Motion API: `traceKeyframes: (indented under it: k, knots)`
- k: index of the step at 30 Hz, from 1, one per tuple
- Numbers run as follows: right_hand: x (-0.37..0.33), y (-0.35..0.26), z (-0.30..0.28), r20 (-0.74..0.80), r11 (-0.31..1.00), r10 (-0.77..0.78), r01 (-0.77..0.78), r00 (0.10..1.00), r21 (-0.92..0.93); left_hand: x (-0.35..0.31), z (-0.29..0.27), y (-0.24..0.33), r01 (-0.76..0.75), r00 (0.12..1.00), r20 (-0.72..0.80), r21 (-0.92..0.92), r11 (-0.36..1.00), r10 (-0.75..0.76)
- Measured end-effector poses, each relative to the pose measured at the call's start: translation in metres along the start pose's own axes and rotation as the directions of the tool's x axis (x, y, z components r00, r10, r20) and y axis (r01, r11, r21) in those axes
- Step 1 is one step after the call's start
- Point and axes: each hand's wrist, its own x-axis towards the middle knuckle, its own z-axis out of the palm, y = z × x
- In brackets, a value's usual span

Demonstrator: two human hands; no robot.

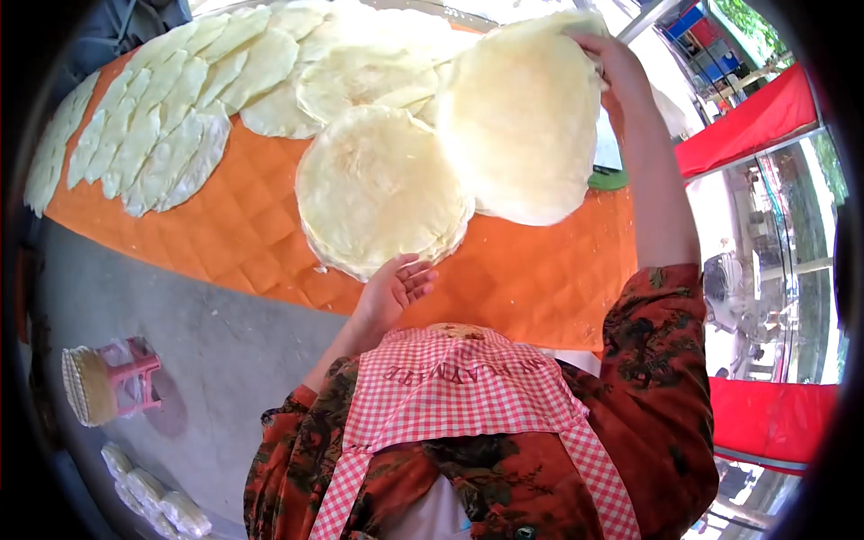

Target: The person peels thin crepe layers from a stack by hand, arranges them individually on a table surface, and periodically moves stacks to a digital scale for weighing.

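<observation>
Pale thin sheet (522, 135), upper right, pinched at its edge by the right hand (617, 70); its own weight might tear it. Left hand (391, 290), mid-frame, loosely open, empty.

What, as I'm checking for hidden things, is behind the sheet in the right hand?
Past the pale sheet in the right hand, orange cloth shows below and part of a green object at right; what lies directly behind the sheet is covered.
</observation>
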Motion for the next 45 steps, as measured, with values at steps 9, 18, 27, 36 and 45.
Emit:
traceKeyframes:
  k: [9, 18, 27, 36, 45]
  knots:
    - [-0.092, 0.29, 0.007, 0.165, 0.909, 0.216, -0.259, 0.963, 0.325, 0.029, -0.018, 0.018, -0.167, 0.985, -0.026, -0.382, 0.909, 0.171]
    - [-0.126, 0.335, 0.009, 0.392, 0.965, -0.024, 0.123, 0.92, -0.231, 0.058, -0.016, -0.003, -0.235, 0.929, -0.255, 0.16, 0.959, 0.27]
    - [-0.093, 0.315, 0.051, 0.706, 0.533, -0.336, 0.744, 0.623, -0.403, 0.044, 0.006, 0.076, -0.474, 0.836, -0.223, 0.165, 0.865, 0.501]
    - [-0.084, 0.348, 0.124, 0.688, 0.377, -0.465, 0.828, 0.557, -0.416, 0.031, -0.058, 0.007, -0.301, 0.914, -0.285, 0.008, 0.954, 0.29]
    - [-0.072, 0.337, 0.144, 0.735, 0.436, -0.326, 0.785, 0.594, -0.441, 0.062, -0.047, 0.028, -0.329, 0.849, -0.394, 0.127, 0.936, 0.352]
